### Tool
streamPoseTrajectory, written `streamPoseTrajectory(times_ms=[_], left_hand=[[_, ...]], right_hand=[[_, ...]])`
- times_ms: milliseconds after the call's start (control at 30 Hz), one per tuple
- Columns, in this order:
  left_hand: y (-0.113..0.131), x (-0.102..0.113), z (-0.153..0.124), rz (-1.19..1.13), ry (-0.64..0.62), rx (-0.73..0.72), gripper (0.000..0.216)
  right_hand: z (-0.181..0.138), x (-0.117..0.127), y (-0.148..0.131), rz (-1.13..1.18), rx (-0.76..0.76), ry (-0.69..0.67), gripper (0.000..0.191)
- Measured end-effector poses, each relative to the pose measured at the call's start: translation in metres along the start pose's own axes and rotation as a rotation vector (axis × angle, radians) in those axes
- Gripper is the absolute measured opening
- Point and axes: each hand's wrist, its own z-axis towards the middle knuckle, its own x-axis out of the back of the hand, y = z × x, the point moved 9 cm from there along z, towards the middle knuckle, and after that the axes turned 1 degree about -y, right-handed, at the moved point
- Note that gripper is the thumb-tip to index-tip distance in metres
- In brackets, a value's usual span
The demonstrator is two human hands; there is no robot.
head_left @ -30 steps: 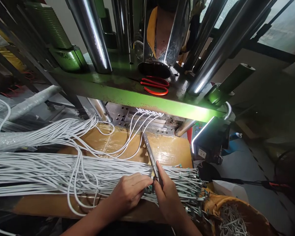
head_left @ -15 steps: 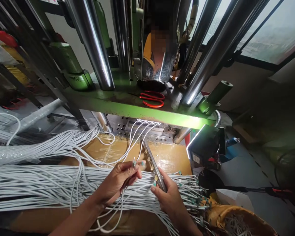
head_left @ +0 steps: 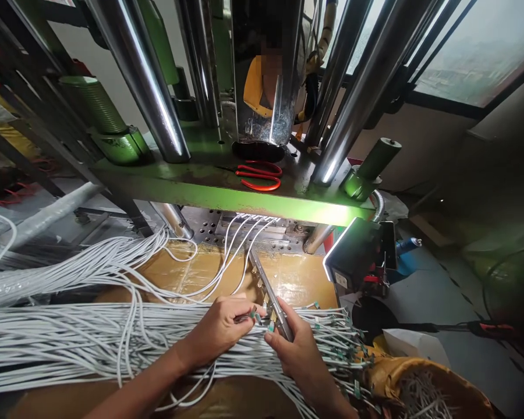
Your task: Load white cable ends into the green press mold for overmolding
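Thin white cables [head_left: 70, 343] lie in a thick flat bundle across the brown tabletop [head_left: 297, 279], connector ends fanned out to the right. They look light and floppy, no stiffness to speak of, so a single strand will sag and snag on its neighbours if lifted mid-length; best taken right behind the small teal-tipped plug, where there is something firm to pinch (the tips look small and probably bend easily). The metal fixture bar [head_left: 268, 291] is the opposite: rigid, narrow, slotted, runs diagonally from the press bed down toward the person. Right hand [head_left: 299, 352] holds the bar's near end, thumb on top and fingers curled under, grip closed on it. Left hand [head_left: 220, 329] has fingers pressed together in a fine pinch on one cable end [head_left: 255, 316], held just beside the bar's lower slots, touching or nearly so (cannot tell which). Several cables already run up from the bundle into the mould [head_left: 248, 224] under the green press platen [head_left: 218, 189]. Red scissors [head_left: 259, 176] sit on the platen, well apart from both hands.
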Motion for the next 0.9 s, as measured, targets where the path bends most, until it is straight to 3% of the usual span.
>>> streamPoseTrajectory(times_ms=[300,500,633,800,900], left_hand=[[-0.002,-0.001,0.002,0.081,-0.003,-0.072,0.027],[-0.001,0.000,0.003,0.113,0.074,-0.142,0.025],[-0.008,0.006,0.004,-0.036,0.032,-0.038,0.027],[-0.044,0.030,-0.005,-0.307,0.141,0.252,0.037],[-0.052,0.029,-0.005,-0.523,0.151,0.319,0.038]], right_hand=[[-0.004,0.000,-0.011,-0.007,0.022,0.008,0.073],[-0.002,0.000,-0.011,-0.077,0.046,0.003,0.069],[0.000,0.000,-0.011,-0.079,0.048,0.029,0.070],[-0.003,-0.003,-0.017,-0.043,0.078,-0.004,0.063],[-0.004,-0.001,-0.016,-0.014,0.071,-0.003,0.063]])
